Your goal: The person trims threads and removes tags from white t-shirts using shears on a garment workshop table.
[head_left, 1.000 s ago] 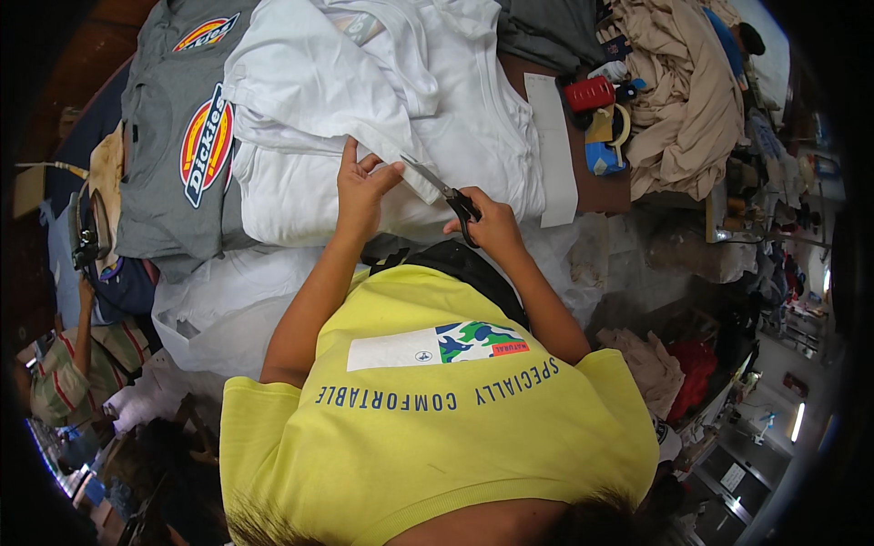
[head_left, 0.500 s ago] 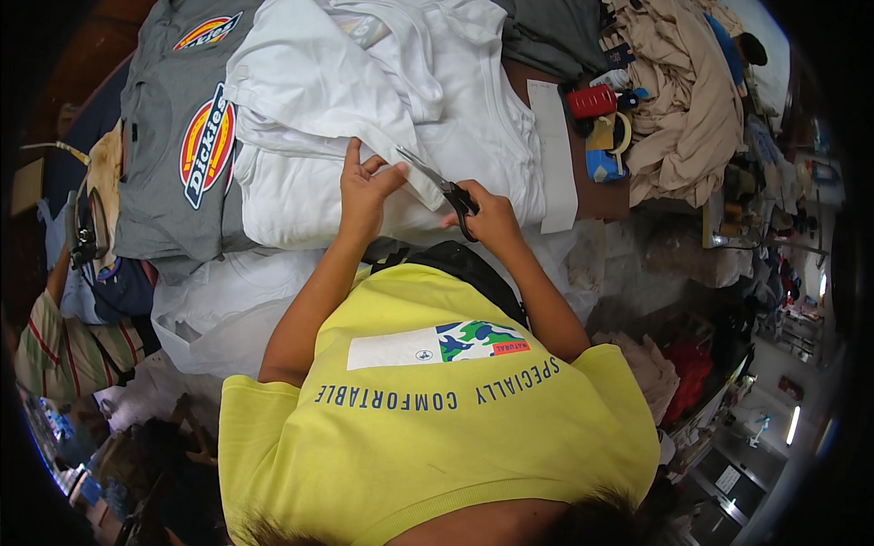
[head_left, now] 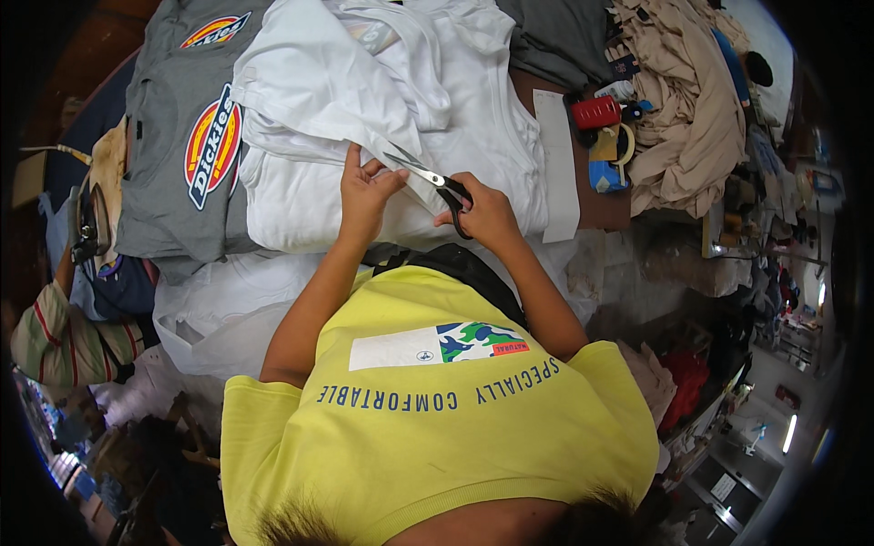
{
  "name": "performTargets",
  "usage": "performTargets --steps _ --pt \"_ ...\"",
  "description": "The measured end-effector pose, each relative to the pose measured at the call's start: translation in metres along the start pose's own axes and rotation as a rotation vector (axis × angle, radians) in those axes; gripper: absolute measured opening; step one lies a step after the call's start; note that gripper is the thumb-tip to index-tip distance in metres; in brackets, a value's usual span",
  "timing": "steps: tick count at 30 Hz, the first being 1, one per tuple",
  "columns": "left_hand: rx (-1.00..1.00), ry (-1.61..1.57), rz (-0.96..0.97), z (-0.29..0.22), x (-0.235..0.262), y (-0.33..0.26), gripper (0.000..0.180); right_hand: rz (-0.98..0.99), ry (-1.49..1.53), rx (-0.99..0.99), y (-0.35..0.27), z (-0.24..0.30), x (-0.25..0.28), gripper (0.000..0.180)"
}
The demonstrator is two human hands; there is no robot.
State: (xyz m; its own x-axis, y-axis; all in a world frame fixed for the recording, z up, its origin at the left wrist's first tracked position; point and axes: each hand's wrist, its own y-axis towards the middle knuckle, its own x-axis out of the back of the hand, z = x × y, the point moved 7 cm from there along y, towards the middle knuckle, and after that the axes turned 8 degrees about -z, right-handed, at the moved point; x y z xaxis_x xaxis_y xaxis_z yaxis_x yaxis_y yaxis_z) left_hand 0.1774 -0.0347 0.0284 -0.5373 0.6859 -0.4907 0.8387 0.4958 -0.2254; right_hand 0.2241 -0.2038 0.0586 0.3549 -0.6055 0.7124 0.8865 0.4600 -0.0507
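White garments (head_left: 309,196) lie in a folded stack on the table in front of me. My left hand (head_left: 366,196) pinches the edge of the upper white garment (head_left: 332,100) between thumb and fingers, with the index finger stretched out along the cloth. My right hand (head_left: 485,216) grips the black handles of a pair of scissors (head_left: 426,175). The metal blades are slightly parted and point left, over the garment edge just beside my left thumb. Whether any thread or cloth lies between the blades is too small to tell.
Grey shirts with a printed emblem (head_left: 173,146) lie to the left. At right are a long paper strip (head_left: 557,168), a red object (head_left: 596,112), a tape roll (head_left: 625,146) and a beige cloth heap (head_left: 683,100). Another person's striped sleeve (head_left: 68,341) shows at far left.
The scissors have turned and shifted left, and their blades now stand a little apart near my left thumb. My left hand keeps its pinch on the garment.
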Motion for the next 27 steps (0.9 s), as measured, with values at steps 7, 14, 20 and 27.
performTargets --steps 7,14,20,27 --pt "0.015 0.001 -0.082 -0.002 0.015 0.01 0.09 -0.023 0.048 -0.041 -0.006 -0.019 -0.007 0.06" --pt "-0.012 -0.056 -0.053 -0.006 0.014 0.006 0.089 -0.073 -0.002 0.116 0.011 0.024 0.002 0.064" --pt "0.013 -0.045 -0.043 -0.01 0.011 0.006 0.077 0.001 0.055 -0.015 0.009 -0.006 -0.011 0.059" --pt "0.015 -0.061 -0.068 -0.015 0.019 0.017 0.065 -0.053 0.021 0.065 0.006 0.001 -0.009 0.062"
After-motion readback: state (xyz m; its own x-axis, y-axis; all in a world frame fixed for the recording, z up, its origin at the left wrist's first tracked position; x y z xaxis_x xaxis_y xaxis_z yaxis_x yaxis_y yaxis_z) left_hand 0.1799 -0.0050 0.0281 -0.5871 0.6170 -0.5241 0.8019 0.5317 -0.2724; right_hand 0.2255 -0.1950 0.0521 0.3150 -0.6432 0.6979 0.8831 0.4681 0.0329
